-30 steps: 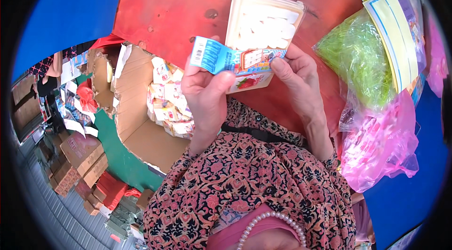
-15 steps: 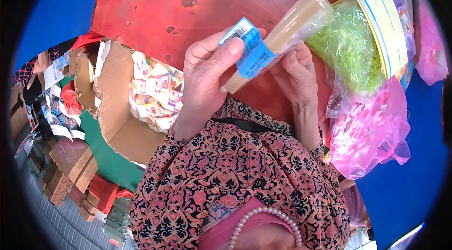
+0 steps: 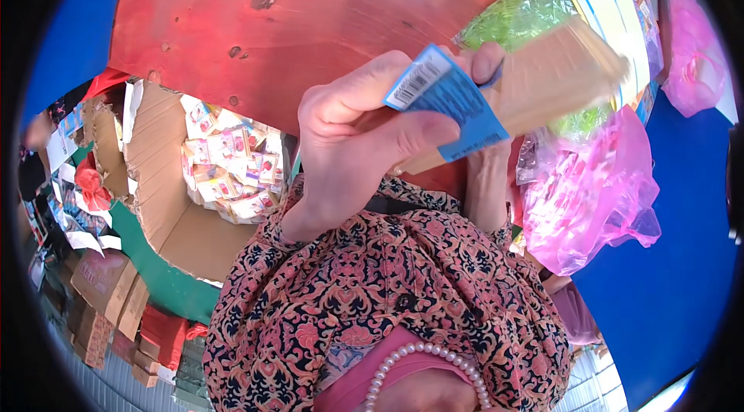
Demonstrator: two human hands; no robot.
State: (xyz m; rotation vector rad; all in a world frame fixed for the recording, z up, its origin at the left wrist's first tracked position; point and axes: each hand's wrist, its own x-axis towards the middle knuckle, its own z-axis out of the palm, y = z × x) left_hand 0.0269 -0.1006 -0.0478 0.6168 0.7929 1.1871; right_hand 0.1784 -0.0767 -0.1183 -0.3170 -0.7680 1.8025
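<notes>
Both hands hold a long, flat, tan pack [image 3: 554, 75], tilted up to the right above the red table. A blue card label [image 3: 457, 113] with a barcode is folded over it. My left hand [image 3: 349, 121] is closed on the pack's lower left end, its thumb pressed flat on the blue label. My right hand [image 3: 484, 67] grips from behind, mostly hidden by the pack; its fingertips show above the top edge. The pack's right end is blurred by motion, and I cannot make out what is inside.
The worn red table [image 3: 325, 32] lies ahead. To the left, a cardboard box [image 3: 163, 156] contains many small printed packets [image 3: 236, 156]. On the right lie a clear bag of green strands [image 3: 527, 13], a stack of yellow-and-white cards [image 3: 604, 1] and a pink plastic bag [image 3: 589, 195].
The pack has swung down at its right end and come nearer, its broad tan side now showing. My right hand has moved up behind it, and the whole view has shifted slightly.
</notes>
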